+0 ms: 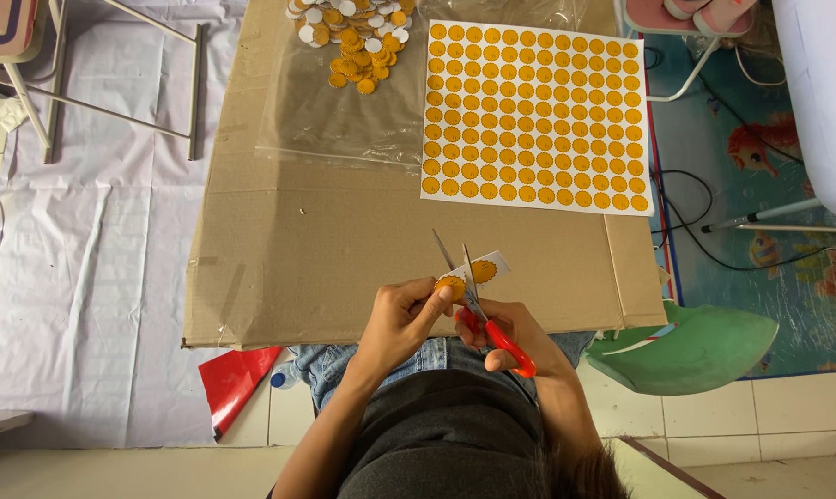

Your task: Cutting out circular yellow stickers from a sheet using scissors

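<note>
My left hand (401, 317) pinches a small white paper strip (472, 273) printed with two orange scalloped circles, over the near edge of a brown cardboard sheet (326, 249). My right hand (508, 334) grips red-handled scissors (478, 310), whose steel blades stand open around the strip. Farther back on the cardboard lies a white sheet (533, 115) covered with rows of the same orange circles. A heap of cut-out orange and white circles (353, 37) rests on a clear plastic bag (335, 102) at the back.
White plastic sheeting (95, 259) covers the floor on the left, under metal stool legs (113, 83). A red folder (235, 381) lies below the cardboard's near-left corner. A green plastic seat (704, 346) stands to the right, with black cables (695, 222) on a colourful mat.
</note>
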